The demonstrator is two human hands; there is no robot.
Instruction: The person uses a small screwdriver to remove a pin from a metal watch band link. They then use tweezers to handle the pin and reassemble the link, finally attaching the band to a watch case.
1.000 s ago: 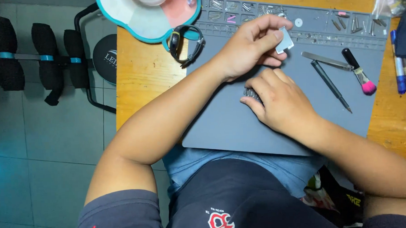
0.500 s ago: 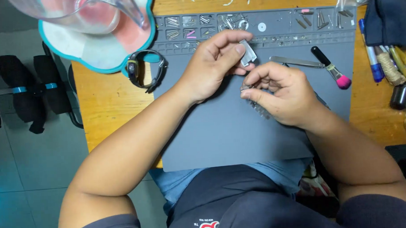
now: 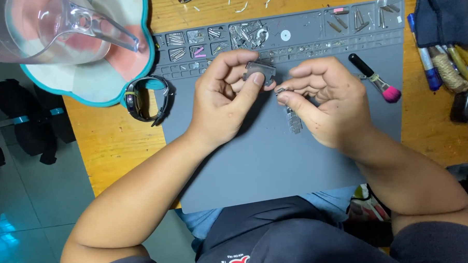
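My left hand (image 3: 226,98) pinches a small square metal watch case (image 3: 259,71) between thumb and fingers, held just above the grey work mat (image 3: 276,161). My right hand (image 3: 323,100) is close beside it, fingers curled, gripping the end of a metal link watch band (image 3: 294,119) that hangs down from under the fingers onto the mat. The two hands nearly touch at the fingertips.
Small compartments (image 3: 210,41) along the mat's far edge hold several metal parts. A black smartwatch (image 3: 145,98) lies left of the mat. A pink-tipped brush (image 3: 377,80), pens (image 3: 426,57), a twine spool (image 3: 447,69), a clear jug (image 3: 49,26) on a teal-rimmed mat (image 3: 77,93) surround.
The view has shifted, so the mat sits lower and more central. My hands have come closer together, with the watch case now held next to my right fingertips.
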